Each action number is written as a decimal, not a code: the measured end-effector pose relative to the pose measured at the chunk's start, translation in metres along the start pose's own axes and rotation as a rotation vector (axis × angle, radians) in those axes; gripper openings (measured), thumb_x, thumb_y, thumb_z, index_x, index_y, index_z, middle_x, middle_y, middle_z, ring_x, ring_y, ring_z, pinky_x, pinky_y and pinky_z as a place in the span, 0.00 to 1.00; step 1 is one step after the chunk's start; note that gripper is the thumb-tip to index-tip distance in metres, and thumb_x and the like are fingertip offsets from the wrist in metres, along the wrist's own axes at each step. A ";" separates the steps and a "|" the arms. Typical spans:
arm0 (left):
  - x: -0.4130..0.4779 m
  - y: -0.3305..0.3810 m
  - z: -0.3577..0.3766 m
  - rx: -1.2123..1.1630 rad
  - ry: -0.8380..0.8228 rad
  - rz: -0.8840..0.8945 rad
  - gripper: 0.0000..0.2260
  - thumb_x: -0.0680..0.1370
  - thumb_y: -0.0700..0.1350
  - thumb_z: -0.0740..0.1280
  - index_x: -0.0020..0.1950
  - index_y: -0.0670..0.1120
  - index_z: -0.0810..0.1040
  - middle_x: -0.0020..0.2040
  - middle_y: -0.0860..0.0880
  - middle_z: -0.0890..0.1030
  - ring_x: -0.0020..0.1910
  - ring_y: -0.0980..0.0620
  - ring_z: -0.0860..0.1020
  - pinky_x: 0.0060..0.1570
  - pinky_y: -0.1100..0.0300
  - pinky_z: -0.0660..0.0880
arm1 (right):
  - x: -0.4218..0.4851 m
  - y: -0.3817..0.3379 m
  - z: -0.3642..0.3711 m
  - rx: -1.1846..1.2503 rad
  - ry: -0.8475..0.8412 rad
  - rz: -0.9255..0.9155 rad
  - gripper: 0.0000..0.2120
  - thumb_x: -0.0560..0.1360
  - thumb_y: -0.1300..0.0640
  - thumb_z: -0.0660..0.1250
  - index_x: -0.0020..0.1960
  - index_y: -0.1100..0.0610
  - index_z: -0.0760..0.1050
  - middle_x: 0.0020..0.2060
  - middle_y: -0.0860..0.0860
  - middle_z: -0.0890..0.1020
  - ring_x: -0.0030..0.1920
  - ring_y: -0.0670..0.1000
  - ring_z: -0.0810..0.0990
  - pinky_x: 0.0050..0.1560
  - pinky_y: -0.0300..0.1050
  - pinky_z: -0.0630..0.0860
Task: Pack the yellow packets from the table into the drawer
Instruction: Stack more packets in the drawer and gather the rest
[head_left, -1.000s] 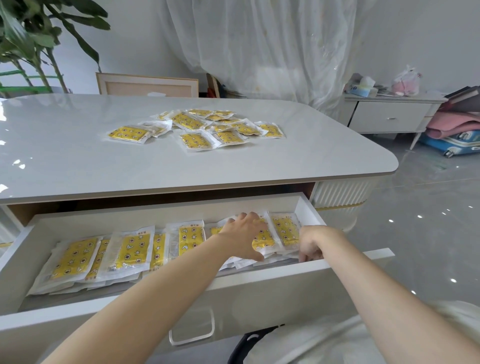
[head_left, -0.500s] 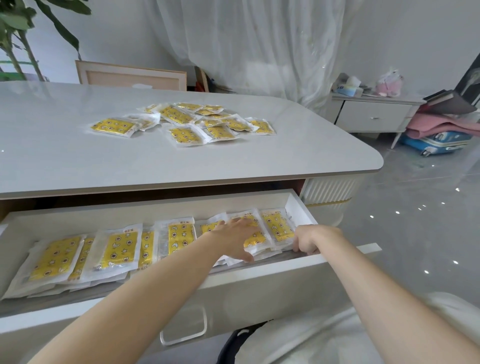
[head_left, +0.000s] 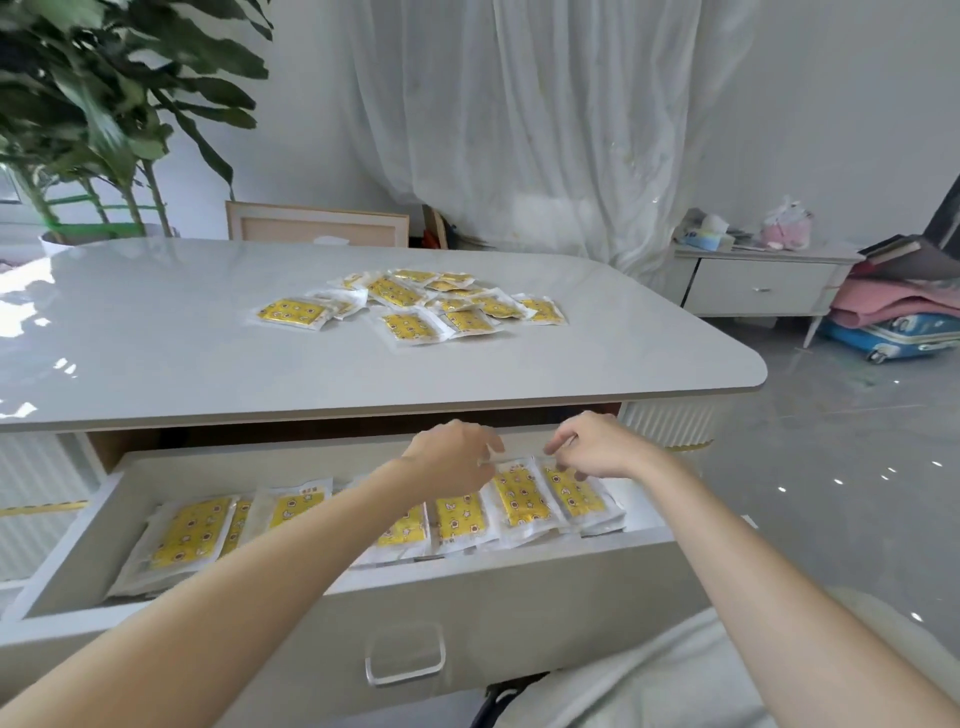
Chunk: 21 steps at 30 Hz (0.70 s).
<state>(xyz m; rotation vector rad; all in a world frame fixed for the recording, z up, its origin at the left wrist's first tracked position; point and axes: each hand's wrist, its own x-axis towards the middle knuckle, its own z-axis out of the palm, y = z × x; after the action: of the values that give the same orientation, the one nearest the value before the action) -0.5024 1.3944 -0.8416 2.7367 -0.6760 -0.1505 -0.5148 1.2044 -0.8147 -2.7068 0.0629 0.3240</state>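
Note:
A loose pile of yellow packets (head_left: 415, 306) lies on the white table (head_left: 156, 358), right of its middle. Below the tabletop the drawer (head_left: 519, 587) stands pulled out. Inside it a row of yellow packets (head_left: 192, 530) overlaps from left to right. My left hand (head_left: 452, 460) and my right hand (head_left: 597, 447) are at the far right of the drawer, side by side. Their fingertips pinch the clear top edges of the last packets (head_left: 519, 501) in the row. My forearms hide parts of the middle packets.
The drawer's clear handle (head_left: 405, 654) faces me. A leafy plant (head_left: 104, 104) stands behind the table's left end, with a wooden frame (head_left: 317, 223) beside it. On the right are a low white cabinet (head_left: 753, 286), a blue suitcase (head_left: 893, 335) and glossy floor.
My left hand has lifted off the packet faces and my right hand has left the stack's right side. Both have moved to the packets' far edges. The view has tilted upward.

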 end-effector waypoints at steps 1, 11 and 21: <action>-0.004 0.000 -0.009 0.011 0.033 -0.002 0.15 0.79 0.49 0.61 0.66 0.53 0.72 0.60 0.56 0.78 0.56 0.52 0.77 0.54 0.56 0.75 | -0.002 -0.006 -0.004 0.027 0.028 -0.030 0.17 0.76 0.64 0.58 0.58 0.52 0.79 0.50 0.49 0.82 0.38 0.49 0.81 0.39 0.37 0.75; -0.035 -0.029 -0.092 0.057 0.281 -0.110 0.15 0.79 0.47 0.61 0.65 0.53 0.72 0.61 0.54 0.78 0.57 0.51 0.77 0.54 0.56 0.74 | 0.003 -0.061 -0.040 0.214 0.264 -0.137 0.17 0.75 0.62 0.59 0.58 0.51 0.79 0.59 0.53 0.79 0.58 0.53 0.78 0.56 0.43 0.73; -0.013 -0.087 -0.110 0.109 0.324 -0.259 0.22 0.80 0.51 0.59 0.74 0.53 0.62 0.73 0.49 0.64 0.73 0.47 0.61 0.65 0.49 0.67 | 0.072 -0.103 -0.043 0.167 0.283 -0.134 0.22 0.75 0.58 0.62 0.68 0.50 0.70 0.67 0.50 0.72 0.64 0.52 0.72 0.61 0.47 0.72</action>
<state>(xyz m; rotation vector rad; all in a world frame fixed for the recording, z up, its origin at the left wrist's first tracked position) -0.4569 1.5041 -0.7664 2.8476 -0.2477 0.2741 -0.4256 1.2816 -0.7528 -2.5559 -0.0107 -0.1014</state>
